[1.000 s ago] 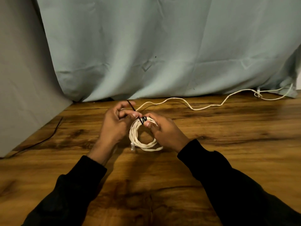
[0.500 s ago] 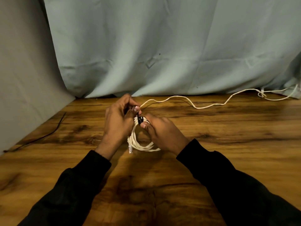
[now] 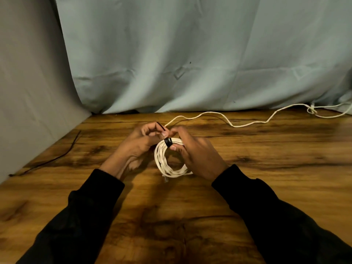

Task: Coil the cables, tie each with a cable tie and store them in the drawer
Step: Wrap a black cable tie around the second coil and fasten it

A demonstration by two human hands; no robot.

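A cream coil [image 3: 171, 161] of several loops is sitting upright near the middle of the bench [image 3: 266, 187], its lower arc resting on the wood and a small clear plug [image 3: 166, 179] hanging at the bottom left. A black tie [image 3: 168, 142] is wrapping the top of the coil, banding the strands together, and its thin tail is running up and left from there. The left hand [image 3: 137, 149] is pinching that tail between thumb and curled fingers [image 3: 152, 128], just above the coil. The right hand [image 3: 198, 155] is gripping the coil's upper right side, its thumb lying across the strands beside the tie and its other fingers curling behind the loops. Both hands are slightly blurred.

A cream cable [image 3: 236, 125] is trailing from behind the hands across the far part of the bench to a loose knot [image 3: 312, 111] at the right edge. A thin black wire [image 3: 57, 159] is lying on the bench well to the left, apart from the hands. Black sleeves [image 3: 276, 216] are covering both forearms. A pale blue-grey curtain [image 3: 190, 54] is hanging behind the bench, and a grey panel [image 3: 28, 92] is standing on the left.
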